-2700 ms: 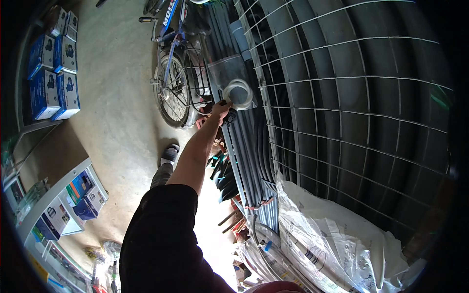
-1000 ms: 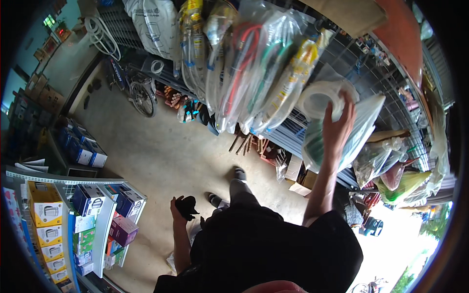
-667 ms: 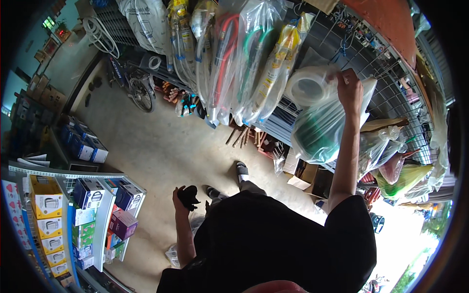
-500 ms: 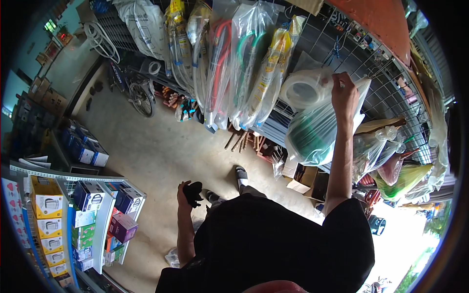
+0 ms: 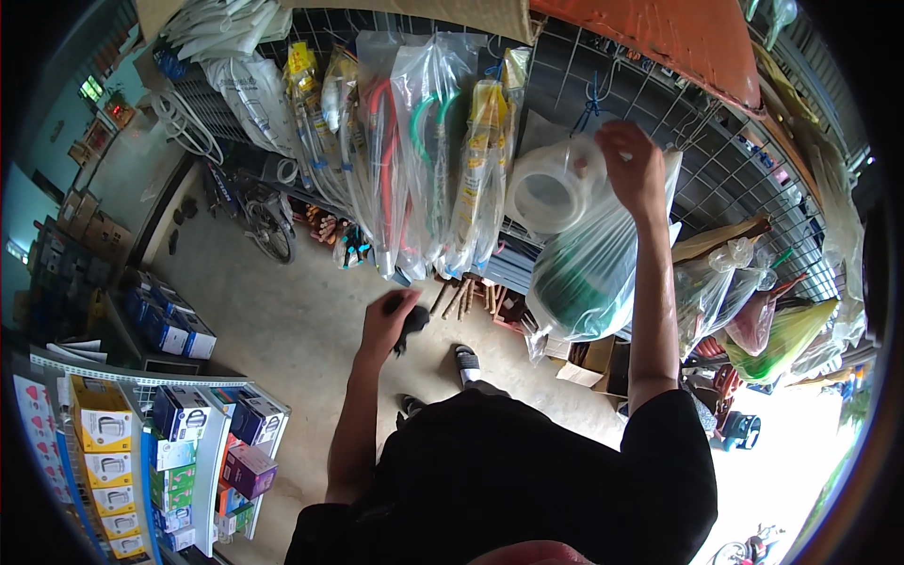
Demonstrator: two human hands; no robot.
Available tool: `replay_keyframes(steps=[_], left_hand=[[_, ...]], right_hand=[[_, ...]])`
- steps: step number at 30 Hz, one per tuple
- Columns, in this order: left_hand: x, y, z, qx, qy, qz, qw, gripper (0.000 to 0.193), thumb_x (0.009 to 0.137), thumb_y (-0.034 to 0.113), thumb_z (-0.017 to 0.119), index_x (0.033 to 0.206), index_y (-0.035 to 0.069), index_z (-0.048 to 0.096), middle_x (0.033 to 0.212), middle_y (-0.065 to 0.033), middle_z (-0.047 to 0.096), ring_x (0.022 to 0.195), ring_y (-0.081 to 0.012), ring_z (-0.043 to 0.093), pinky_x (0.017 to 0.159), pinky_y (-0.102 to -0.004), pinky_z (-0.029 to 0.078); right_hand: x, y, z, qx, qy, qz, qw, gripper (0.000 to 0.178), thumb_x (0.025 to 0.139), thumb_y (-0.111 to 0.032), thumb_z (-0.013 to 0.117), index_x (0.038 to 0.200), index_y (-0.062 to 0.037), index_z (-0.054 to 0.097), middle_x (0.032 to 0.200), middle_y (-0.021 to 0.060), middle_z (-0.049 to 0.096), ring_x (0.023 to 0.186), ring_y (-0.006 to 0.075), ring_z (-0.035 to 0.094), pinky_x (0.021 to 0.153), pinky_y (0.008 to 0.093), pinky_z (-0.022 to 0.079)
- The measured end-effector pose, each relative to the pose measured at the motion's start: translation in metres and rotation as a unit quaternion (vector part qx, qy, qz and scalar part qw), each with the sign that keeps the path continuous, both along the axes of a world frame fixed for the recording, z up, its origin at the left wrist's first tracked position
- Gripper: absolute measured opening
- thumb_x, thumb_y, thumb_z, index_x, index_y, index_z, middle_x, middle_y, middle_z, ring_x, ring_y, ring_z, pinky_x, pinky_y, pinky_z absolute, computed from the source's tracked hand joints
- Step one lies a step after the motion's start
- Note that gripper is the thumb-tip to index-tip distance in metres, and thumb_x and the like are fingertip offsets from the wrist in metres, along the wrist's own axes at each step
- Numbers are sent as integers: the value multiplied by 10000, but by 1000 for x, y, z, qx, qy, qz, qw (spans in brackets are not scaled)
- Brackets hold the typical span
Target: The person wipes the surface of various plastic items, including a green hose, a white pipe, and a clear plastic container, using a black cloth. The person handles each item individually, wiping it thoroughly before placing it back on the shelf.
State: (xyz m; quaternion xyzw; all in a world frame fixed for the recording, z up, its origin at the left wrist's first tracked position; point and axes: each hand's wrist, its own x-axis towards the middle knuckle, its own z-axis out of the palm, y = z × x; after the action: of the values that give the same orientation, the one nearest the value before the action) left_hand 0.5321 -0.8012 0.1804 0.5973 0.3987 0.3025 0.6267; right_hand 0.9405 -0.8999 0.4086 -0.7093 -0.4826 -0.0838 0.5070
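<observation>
Wire-mesh wall is carrying hanging bags; right hand [image 5: 633,169] fingers are pinching the clear bagged roll [image 5: 556,188] at twelve o'clock, best supported underneath; left hand [image 5: 391,325] is clenching a black object [image 5: 412,325].

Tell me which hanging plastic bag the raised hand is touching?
The right hand touches the clear plastic bag with the white coiled hose; the long clear bags with red and green hoses hang apart to its left.

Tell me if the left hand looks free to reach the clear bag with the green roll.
Probably not as it stands: the left hand holds a small black object low down, while the right hand is already up at the clear bag.
</observation>
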Motion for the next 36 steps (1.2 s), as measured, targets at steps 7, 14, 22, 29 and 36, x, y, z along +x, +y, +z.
replay_keyframes(steps=[7,14,22,29,36], left_hand=[[209,39,188,256,-156,-134,945,177,989,167,767,1117,45,767,1095,-53,773,1031,-108,683,949,-298,545],[328,16,207,327,-170,-2,930,238,850,213,782,997,30,743,935,-241,746,897,-432,738,785,-471,585],[303,36,233,244,-205,-37,947,148,843,78,814,949,8,738,818,-142,744,682,-244,712,652,-366,546],[314,64,268,289,-250,-22,924,198,875,178,845,915,21,732,730,-33,693,629,-89,584,579,-284,452],[207,29,254,340,-270,-38,900,218,833,81,885,917,32,689,788,-27,684,712,-91,621,644,-267,474]], right_hand=[[47,38,-1,141,161,140,967,220,1005,-35,624,1180,68,708,1003,136,781,881,185,759,697,291,590],[53,21,-1,40,69,-25,996,287,1012,-274,712,1190,-70,805,961,17,794,621,46,511,545,262,409],[56,38,-18,89,195,-61,975,296,985,-203,732,1202,-8,777,916,-6,758,573,17,389,502,242,283],[41,40,-11,158,268,-29,950,348,1000,-236,735,1193,54,747,1116,99,774,942,118,679,801,258,499],[-32,-37,-30,184,261,136,938,464,1119,-347,506,1421,1,561,1142,116,678,994,209,589,931,360,456]])
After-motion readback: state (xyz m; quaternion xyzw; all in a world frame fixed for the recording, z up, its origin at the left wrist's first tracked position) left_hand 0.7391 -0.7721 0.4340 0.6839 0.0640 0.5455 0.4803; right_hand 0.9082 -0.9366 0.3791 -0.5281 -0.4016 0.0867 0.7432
